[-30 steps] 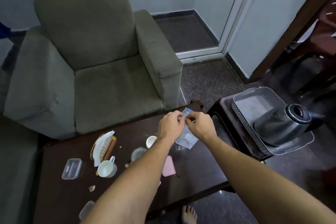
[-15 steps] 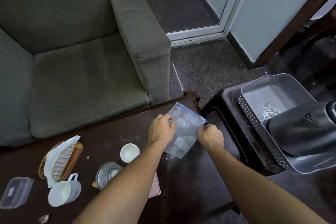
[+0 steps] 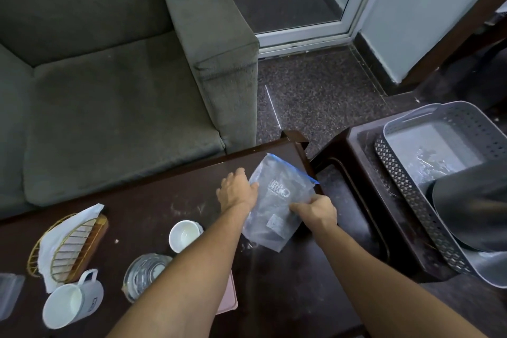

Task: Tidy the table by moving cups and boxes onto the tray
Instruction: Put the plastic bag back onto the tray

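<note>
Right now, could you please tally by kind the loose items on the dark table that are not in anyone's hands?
White cups: 2, the small cup and the handled mug.
Glass: 1.
Clear plastic boxes: 1.
Pink lids: 1.
Wire racks with cloth: 1.
Total: 6.

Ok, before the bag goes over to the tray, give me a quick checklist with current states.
1. Bag held by both hands: ok, left hand and right hand grip its sides.
2. Bag sealed: cannot tell.
3. Room in tray: ok at the far end; kettle fills the near end.
4. Path from table to tray: ok, nothing in between.
5. Cups left to move: not ok, small cup, mug and glass remain on the table.
</note>
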Demonstrator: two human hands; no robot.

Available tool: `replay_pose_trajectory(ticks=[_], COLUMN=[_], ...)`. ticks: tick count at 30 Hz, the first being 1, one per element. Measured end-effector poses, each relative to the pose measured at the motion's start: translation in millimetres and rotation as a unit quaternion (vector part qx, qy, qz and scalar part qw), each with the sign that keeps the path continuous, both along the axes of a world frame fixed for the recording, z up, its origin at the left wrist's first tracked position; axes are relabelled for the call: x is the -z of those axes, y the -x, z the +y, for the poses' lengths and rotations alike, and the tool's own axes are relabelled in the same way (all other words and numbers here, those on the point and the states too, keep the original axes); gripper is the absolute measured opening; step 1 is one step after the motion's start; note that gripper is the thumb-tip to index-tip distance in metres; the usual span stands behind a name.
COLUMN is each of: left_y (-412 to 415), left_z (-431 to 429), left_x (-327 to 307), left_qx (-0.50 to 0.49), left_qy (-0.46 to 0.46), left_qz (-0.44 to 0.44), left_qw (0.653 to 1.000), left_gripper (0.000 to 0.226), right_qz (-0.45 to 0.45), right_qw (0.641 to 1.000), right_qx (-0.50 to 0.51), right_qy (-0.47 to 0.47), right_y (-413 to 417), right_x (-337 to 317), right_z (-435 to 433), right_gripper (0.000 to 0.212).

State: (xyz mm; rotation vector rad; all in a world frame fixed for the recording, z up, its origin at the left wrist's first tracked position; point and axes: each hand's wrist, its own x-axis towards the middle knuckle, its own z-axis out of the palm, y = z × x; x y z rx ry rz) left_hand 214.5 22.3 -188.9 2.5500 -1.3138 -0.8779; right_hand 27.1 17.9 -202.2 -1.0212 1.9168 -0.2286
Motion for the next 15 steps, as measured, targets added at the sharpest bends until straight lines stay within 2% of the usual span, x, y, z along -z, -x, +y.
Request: replay_pose_trajectory(ticks=[2,4,6,8,11,15], left_y=[-6,-13,-22,-35,-55,-78], left_z=[-4,-4,-3,1,12,29], left_x=[-7,-17,-31,-47,-75,-135], left_qx=[-0.022,-0.035,-0.027,-0.026,-0.035,-0.048], left_qy=[-0.006,0.000,0.017,0.041,0.090,0.149], left_qz=[0.060,0.108,0.134,0.167,0.223,0.274], left_qw=[0.998,0.994,0.991,0.985,0.970,0.949], left_gripper=[0.036,0.008,0.021,0.019,0.018,0.021], right_qz=[-0.026,-0.076,-0.131,-0.188,-0.263,-0.307], right_qw=[0.999,0.996,0.988,0.977,0.958,0.944], right_qx=[0.000,0.019,0.035,0.036,0.007,-0.041], right_qy=[0.020,0.043,0.072,0.095,0.110,0.116], right_y=[4,5,5,3,-2,-19], right_x=[-1,-8,-19,-37,-74,-141], right_z=[1,2,1,-2,-8,-10], right_gripper=[0.020,0.016,0.015,0.021,0.017,0.020])
